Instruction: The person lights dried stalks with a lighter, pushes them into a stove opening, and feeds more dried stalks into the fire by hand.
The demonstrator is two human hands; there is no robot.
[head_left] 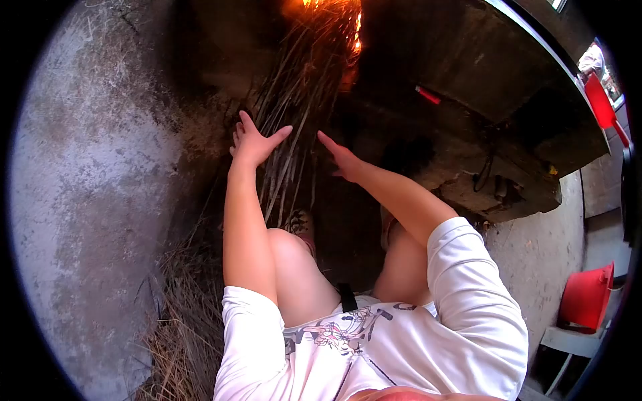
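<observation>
A long bundle of dry stalks [294,100] runs up into bright orange flames [358,40] at the top. My left hand [254,142] is at the left side of the stalks, thumb and fingers spread, with nothing gripped. To the right of the bundle is my right hand [340,158], its fingers extended and apart from the stalks. The lower ends of the stalks reach down near my knees.
More dry straw [194,321] lies at the lower left beside a rough grey wall [93,167]. A small red object [428,95] rests on the dark stove structure [468,60]. At the right, a red bucket [586,298] stands on a pale stool [568,342].
</observation>
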